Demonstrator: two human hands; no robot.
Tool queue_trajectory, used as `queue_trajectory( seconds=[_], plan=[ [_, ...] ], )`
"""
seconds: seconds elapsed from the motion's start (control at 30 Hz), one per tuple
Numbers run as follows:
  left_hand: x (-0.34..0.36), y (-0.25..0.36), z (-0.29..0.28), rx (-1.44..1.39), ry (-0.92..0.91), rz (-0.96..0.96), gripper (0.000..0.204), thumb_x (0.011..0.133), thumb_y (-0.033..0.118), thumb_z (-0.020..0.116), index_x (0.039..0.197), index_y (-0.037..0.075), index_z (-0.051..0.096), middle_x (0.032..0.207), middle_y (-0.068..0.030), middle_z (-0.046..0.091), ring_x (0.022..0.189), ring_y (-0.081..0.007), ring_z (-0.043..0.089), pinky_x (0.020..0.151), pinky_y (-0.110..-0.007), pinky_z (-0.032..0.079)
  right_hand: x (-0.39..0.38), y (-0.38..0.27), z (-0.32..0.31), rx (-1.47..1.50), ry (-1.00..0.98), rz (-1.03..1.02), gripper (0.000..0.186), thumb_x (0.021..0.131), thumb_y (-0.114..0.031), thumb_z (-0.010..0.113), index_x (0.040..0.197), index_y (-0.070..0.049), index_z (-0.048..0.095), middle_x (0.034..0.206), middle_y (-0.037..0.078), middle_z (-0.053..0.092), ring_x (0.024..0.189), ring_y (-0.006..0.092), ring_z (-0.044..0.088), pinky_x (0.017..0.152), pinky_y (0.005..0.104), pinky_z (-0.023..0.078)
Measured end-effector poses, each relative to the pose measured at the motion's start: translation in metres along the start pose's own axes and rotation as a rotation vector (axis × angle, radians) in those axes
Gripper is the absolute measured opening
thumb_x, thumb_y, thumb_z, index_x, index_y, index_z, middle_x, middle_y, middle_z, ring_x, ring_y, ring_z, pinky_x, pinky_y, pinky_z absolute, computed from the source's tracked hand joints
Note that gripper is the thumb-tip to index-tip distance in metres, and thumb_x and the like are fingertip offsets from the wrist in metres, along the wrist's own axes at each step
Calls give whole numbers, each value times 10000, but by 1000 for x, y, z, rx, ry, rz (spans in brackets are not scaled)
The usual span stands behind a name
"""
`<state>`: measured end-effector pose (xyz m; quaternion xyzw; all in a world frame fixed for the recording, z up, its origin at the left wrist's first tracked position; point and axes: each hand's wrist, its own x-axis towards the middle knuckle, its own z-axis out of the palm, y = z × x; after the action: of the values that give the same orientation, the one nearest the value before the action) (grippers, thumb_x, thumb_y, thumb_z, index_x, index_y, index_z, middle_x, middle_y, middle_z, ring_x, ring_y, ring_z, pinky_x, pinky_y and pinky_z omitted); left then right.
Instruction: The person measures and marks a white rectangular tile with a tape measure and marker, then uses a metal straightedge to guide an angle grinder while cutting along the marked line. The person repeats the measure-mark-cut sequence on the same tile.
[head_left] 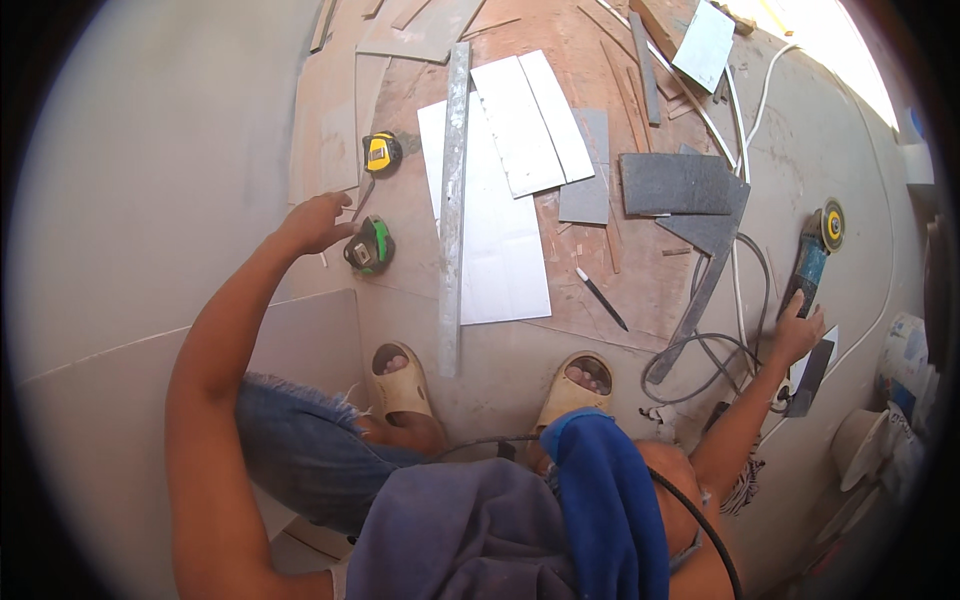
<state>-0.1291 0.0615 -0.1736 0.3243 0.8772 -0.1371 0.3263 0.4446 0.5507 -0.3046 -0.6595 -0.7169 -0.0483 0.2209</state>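
One yellow tape measure (382, 154) and one green tape measure (371, 247) lie left of a long grey bar (454, 210) in the head view, their labels (361, 257) too small to read. The left hand (319, 223), fingers loosely spread, is just beside the green one. At far right, the right hand (797, 332) touches the rear of a blue angle grinder (810, 265); whether it grips, I cannot tell.
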Motion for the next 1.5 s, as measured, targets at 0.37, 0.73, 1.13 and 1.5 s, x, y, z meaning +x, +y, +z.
queue_trajectory(
  seconds=[0.37, 0.73, 1.13, 1.5],
  plan=[
    [1, -8, 11, 25, -84, 56, 536, 842, 322, 715, 1250, 1, 585, 1202, -200, 646, 1132, -347, 617, 948, -441, 495, -159, -225, -58, 65, -1085, -786, 334, 814, -202, 689, 1071, -4, 608, 1046, 217, 636, 991, 404, 636, 849, 483, 516],
    [5, -1, 25, -88, -12, 94, 518, 852, 363, 692, 1208, -2, 606, 1183, -205, 649, 1125, -344, 615, 932, -443, 496, -96, -294, -56, 136, -1403, -964, 231, 852, -201, 630, 883, 26, 608, 798, 179, 624, 756, 290, 623, 677, 426, 493],
    [7, 8, 27, -120, 71, 113, 478, 866, 371, 684, 1180, 16, 627, 1176, -203, 645, 1117, -343, 615, 933, -437, 492, -188, -365, 17, 1121, -1565, 689, 177, 967, -187, 605, 851, -77, 528, 665, 16, 479, 475, 107, 361, 417, 296, 286],
    [-2, 3, 28, -71, 97, 121, 470, 861, 365, 682, 1168, 13, 628, 1168, -193, 643, 1089, -345, 625, 915, -442, 505, -143, -416, -21, 1449, -1503, 782, 176, 990, -248, 557, 1000, -90, 480, 712, 39, 480, 492, 126, 381, 428, 296, 320]
  ],
)
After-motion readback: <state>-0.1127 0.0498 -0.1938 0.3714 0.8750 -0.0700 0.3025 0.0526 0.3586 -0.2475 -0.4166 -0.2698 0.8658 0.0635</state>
